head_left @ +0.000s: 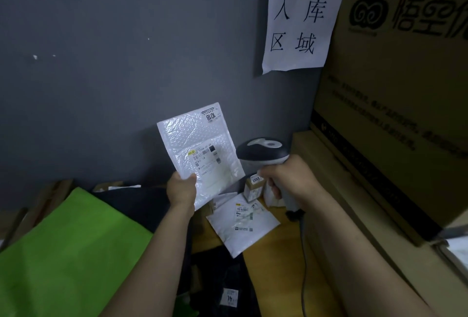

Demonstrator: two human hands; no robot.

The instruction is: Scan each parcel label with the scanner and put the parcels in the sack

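Mailer stands upright above my left hand, pinched at its lower corner; my right hand grips the scanner, just right of the label.

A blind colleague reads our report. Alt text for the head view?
A person's left hand holds up a white bubble mailer, label facing the camera, while the right hand grips a handheld scanner beside it. A second mailer lies on the table below; a green sack sits at left.
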